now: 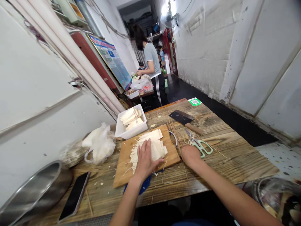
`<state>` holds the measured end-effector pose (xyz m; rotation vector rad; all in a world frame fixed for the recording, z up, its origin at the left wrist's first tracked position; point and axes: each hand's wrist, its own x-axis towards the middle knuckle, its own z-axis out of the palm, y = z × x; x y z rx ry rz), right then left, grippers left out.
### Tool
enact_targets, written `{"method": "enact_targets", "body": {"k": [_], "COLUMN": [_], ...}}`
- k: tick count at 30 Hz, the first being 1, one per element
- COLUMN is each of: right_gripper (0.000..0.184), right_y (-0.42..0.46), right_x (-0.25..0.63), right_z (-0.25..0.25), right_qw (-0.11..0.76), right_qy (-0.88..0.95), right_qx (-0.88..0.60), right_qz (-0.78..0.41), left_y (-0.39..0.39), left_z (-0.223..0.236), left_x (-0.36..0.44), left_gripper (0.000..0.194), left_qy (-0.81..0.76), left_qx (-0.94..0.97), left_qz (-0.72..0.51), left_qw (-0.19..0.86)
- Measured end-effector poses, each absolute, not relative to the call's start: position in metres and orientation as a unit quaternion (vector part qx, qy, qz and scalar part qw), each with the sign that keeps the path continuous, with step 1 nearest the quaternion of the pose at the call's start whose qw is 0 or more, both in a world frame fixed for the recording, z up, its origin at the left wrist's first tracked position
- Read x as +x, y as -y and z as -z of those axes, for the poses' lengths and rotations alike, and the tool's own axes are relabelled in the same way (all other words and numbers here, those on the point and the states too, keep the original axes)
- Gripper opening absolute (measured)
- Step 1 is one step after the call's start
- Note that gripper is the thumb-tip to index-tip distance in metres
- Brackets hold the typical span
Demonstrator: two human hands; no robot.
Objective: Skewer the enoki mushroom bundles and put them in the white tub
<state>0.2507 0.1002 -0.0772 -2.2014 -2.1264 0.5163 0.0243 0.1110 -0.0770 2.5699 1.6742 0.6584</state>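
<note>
Here, my left hand [145,158] lies spread on pale enoki mushrooms [154,136] atop the cutting board [122,161]; just right, thin skewers [173,129] run near to far at my nearer right hand [189,155], curled, whether pinching any I cannot tell.

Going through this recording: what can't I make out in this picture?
All in the head view:
Whether the right hand grips any sticks: its curled shape hides this.
Part of the mushrooms: covered by the left hand.
The metal bowl's far side: cut off by the left edge.
The green label's small print: too small.
</note>
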Motion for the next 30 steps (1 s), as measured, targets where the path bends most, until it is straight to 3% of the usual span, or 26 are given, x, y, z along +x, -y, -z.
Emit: {"method": "enact_targets", "body": {"k": [6, 12, 16, 18, 25, 28, 30], "right_gripper": [0.030, 0.018, 0.011, 0.010, 0.005, 0.017, 0.030], "right_y": [-0.103, -0.102, -0.099, -0.096, -0.096, -0.093, -0.086], "right_x": [0.251, 0.265, 0.281, 0.288, 0.297, 0.291, 0.284], "right_z": [0.075, 0.072, 0.070, 0.071, 0.082, 0.083, 0.082], "right_qw": [0.022, 0.081, 0.142, 0.182, 0.322, 0.374, 0.396], "right_qy": [0.672, 0.667, 0.651, 0.638, 0.605, 0.604, 0.617], "right_qx": [-0.724, -0.727, -0.731, -0.736, -0.706, -0.667, -0.631], "right_qz": [-0.153, -0.142, -0.144, -0.138, -0.181, -0.224, -0.253], "left_y": [-0.111, -0.108, -0.113, -0.118, -0.138, -0.149, -0.156], "left_z": [0.067, 0.058, 0.051, 0.046, 0.012, -0.004, -0.010], "left_x": [0.021, 0.018, 0.018, 0.016, 0.007, 0.002, -0.001], "left_gripper": [0.108, 0.104, 0.124, 0.125, 0.075, 0.042, 0.032], "left_qy": [-0.535, -0.524, -0.514, -0.500, -0.480, -0.439, -0.393], "left_qx": [0.808, 0.820, 0.839, 0.849, 0.856, 0.871, 0.886], "left_qz": [-0.243, -0.228, -0.179, -0.169, -0.137, -0.081, -0.055], "left_qw": [0.038, 0.024, 0.006, 0.010, 0.134, 0.203, 0.241]}}
